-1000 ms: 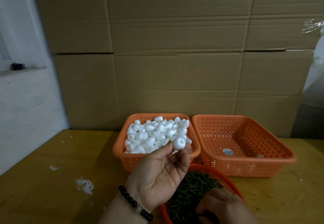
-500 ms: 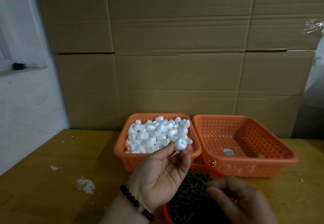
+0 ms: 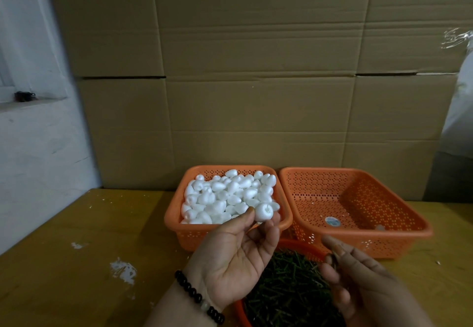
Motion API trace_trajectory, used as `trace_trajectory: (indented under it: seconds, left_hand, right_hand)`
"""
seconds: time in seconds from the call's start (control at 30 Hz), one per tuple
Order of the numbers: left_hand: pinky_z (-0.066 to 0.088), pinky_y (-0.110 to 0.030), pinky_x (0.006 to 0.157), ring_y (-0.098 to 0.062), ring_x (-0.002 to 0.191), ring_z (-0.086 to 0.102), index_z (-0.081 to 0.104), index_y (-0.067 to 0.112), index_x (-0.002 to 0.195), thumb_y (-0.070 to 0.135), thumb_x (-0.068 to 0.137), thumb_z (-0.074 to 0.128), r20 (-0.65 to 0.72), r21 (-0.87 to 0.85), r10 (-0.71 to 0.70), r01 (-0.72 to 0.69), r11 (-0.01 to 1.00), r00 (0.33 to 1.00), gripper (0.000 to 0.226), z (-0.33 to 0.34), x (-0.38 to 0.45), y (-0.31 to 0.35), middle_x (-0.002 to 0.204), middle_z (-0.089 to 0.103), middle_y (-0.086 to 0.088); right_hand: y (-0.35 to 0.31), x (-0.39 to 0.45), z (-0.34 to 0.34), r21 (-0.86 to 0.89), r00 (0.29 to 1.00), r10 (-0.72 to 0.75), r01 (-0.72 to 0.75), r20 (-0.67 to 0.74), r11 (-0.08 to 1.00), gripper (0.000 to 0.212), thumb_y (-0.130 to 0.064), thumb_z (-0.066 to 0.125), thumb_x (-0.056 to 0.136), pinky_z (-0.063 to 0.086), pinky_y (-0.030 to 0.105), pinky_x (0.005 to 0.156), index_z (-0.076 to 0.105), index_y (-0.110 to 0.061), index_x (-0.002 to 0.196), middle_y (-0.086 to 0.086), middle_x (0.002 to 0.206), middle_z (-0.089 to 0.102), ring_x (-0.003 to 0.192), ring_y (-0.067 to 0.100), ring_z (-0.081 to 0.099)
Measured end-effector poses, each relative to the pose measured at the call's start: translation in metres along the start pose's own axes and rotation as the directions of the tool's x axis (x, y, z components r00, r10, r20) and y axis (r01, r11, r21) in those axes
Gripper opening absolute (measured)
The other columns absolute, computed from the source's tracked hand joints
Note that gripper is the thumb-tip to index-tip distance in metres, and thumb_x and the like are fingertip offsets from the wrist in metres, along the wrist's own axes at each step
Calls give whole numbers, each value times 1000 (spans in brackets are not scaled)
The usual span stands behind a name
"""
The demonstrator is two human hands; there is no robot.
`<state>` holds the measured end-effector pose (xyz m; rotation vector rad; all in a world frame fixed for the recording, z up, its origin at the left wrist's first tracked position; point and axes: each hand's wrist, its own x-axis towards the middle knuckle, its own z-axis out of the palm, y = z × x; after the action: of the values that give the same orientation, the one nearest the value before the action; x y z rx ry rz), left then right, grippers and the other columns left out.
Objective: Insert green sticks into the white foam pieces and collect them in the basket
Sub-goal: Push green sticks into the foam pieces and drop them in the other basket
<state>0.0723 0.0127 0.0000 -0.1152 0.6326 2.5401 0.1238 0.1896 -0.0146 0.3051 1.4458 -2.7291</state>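
We count three orange baskets (image 3: 425, 229) on the yellow table (image 3: 76, 275).
Beside the table's back edge stand two rectangular ones; nearer us, one round. Two hands, one beaded bracelet (image 3: 198, 298); foam pieces (image 3: 225, 196) and green sticks (image 3: 289, 291) too many to count.

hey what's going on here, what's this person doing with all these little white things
A person is fitting green sticks into white foam pieces. The left hand holds one foam piece in a fingertip grip above the full basket of foam. The right hand is raised over the round basket of green sticks, seemingly pinching one, though that is hard to tell. The basket on the right looks nearly empty, so collecting has barely begun.
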Motion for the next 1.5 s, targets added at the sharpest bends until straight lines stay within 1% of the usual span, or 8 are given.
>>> trace_trajectory:
  seconds: [0.23,0.4,0.57,0.73,0.97,1.2,1.33,1.5]
  left_hand:
    - [59,-34,56,-25,74,67,68,-15,100,6,80,60,6,-11,-16,16,1000,1000,30,1,-2,1,102,67,-27]
    - [59,-33,55,-25,79,65,70,-14,94,6,76,62,-7,12,1,-1,1000,1000,28,2,-2,0,99,68,-27]
    - [59,-34,55,-24,67,67,64,-12,106,6,77,61,-15,18,14,-14,1000,1000,33,1,-2,0,100,67,-28]
    - [59,-33,56,-23,67,67,70,-14,93,6,77,61,-4,33,16,-16,999,1000,27,1,-1,0,100,67,-27]
    - [59,-34,56,-23,69,67,73,-9,92,5,76,63,-16,92,55,-54,994,998,24,2,-1,-3,99,67,-26]
    - [59,-34,56,-23,68,68,73,-7,91,4,73,64,-3,125,70,-69,990,998,23,3,-3,-4,100,66,-25]
    - [59,-33,58,-22,68,68,73,-5,94,4,76,64,18,153,70,-72,986,997,22,4,-4,-6,98,66,-23]
    - [58,-33,58,-21,68,68,75,-2,92,4,75,65,45,189,71,-79,979,996,21,5,-5,-8,93,68,-20]
  right_hand:
    - [2,8,-3,45,999,10,-7,-47,999,27,-11,61,66,27,6,32,61,-8,93,6,63,51,30,5,43]
    - [3,8,-6,-31,999,-4,3,-40,1000,26,10,53,75,33,9,31,62,-1,97,17,84,65,37,8,57]
    - [0,5,-6,-155,994,-99,92,-36,984,29,4,59,63,35,19,32,61,2,92,12,66,69,58,24,67]
    - [1,3,-7,-407,967,-254,241,24,881,12,-4,61,75,30,30,48,64,-1,86,7,54,58,50,20,45]
    - [9,-2,-10,-582,909,-400,387,113,715,24,4,55,88,40,33,54,70,-12,78,8,57,62,51,16,53]
    - [7,-2,-8,-475,903,-417,412,101,778,22,12,63,75,51,27,53,73,-7,81,16,73,72,65,24,66]
    - [-6,1,-4,-420,877,-457,473,146,774,14,1,66,64,52,17,52,73,-5,74,18,73,72,66,23,69]
    - [-20,2,7,-568,786,-574,587,231,576,13,-6,68,72,49,10,52,71,-18,78,-2,73,73,63,6,67]
